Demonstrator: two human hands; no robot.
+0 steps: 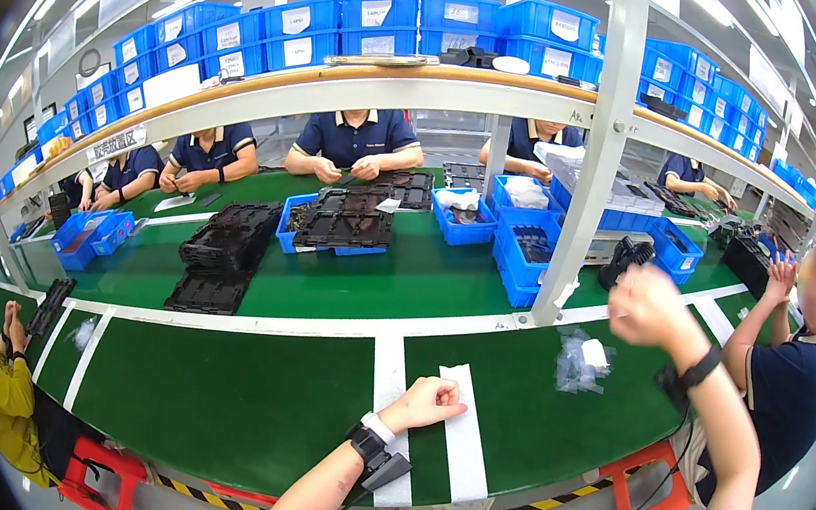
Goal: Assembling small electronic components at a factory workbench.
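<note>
Hands curled inward, whether pinching anything can't tell: left hand [429, 403] over white strip [466, 455], six o'clock, right hand [650, 308], three; loose plastic bags [575, 365] at four could scatter if right wrist's black band [703, 367] snagged them.

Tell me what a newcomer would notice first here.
A row of stacked blue bins on the upper shelf stands out first. Below, the person's right hand is held up at the right, while the left hand is by a white strip on the green bench, lower centre.
</note>
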